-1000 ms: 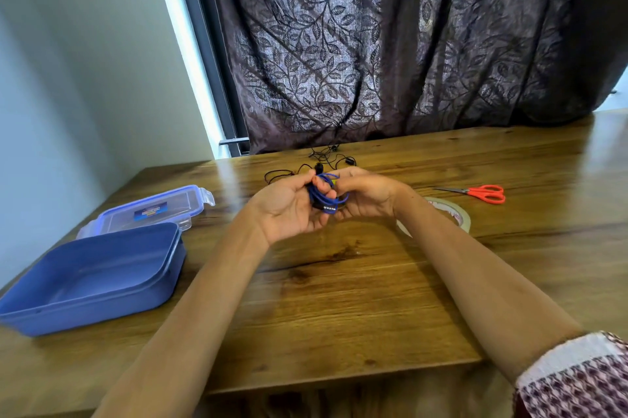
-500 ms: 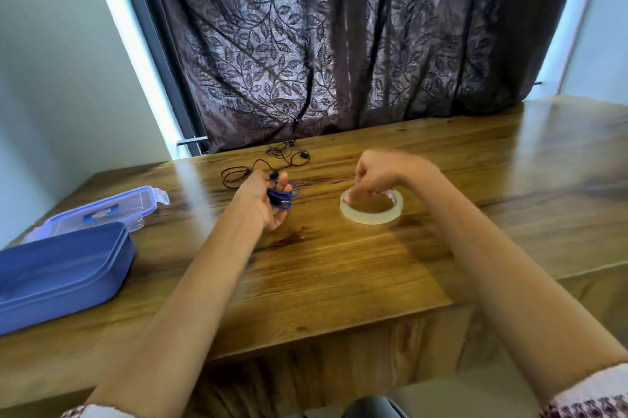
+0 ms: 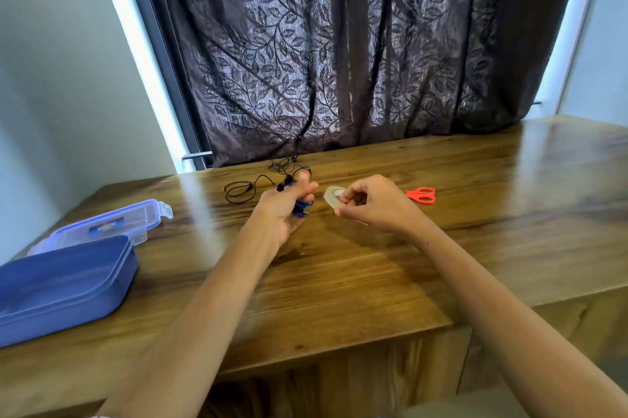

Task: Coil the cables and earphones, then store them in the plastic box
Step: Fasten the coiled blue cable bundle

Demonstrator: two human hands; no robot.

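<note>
My left hand (image 3: 289, 205) holds a small coiled blue cable (image 3: 300, 207) above the middle of the wooden table (image 3: 339, 274), with its forefinger and thumb stretched out. My right hand (image 3: 368, 201) grips a roll of clear tape (image 3: 332, 197), lifted and tilted just right of the left hand. Loose black earphones (image 3: 261, 181) lie uncoiled on the table behind my left hand. The open blue plastic box (image 3: 64, 285) stands at the left edge of the table.
The box's clear lid (image 3: 112, 225) with blue clips lies behind the box. Orange-handled scissors (image 3: 421, 195) lie to the right of my right hand. A dark leaf-patterned curtain (image 3: 339, 53) hangs behind the table's far edge.
My right hand has let go of the blue coil, reached to the tape roll and lifted it off the table. My left hand keeps the coil alone.
</note>
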